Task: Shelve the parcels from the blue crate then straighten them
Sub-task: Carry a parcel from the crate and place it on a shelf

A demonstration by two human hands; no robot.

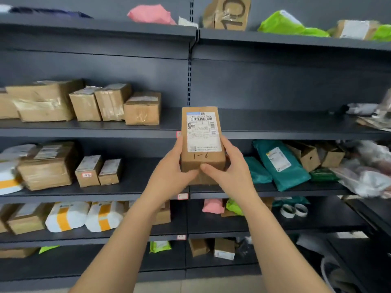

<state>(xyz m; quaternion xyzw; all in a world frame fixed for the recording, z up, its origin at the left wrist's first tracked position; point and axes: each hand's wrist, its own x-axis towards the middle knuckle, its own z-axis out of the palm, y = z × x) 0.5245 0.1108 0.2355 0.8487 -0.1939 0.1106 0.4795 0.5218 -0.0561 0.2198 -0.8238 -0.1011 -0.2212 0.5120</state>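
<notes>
Both hands hold one brown box (202, 144) up in front of dark shelving (127, 132), about level with the second shelf, near the upright between the two bays. The left hand (175, 163) grips the box's left side, thumb curled onto its near face. The right hand (228, 163) grips the right side, thumb across the lower front. The box stands on end, its white label (202, 132) facing the camera, with "1-6" written below it. Left of the box, four brown cartons (84, 104) sit in a row on that shelf. Lower right, teal mailers (279, 163) lean on the shelf below. Far up, a pink mailer (151, 14) and green mailers (281, 23) lie on the top shelf.
</notes>
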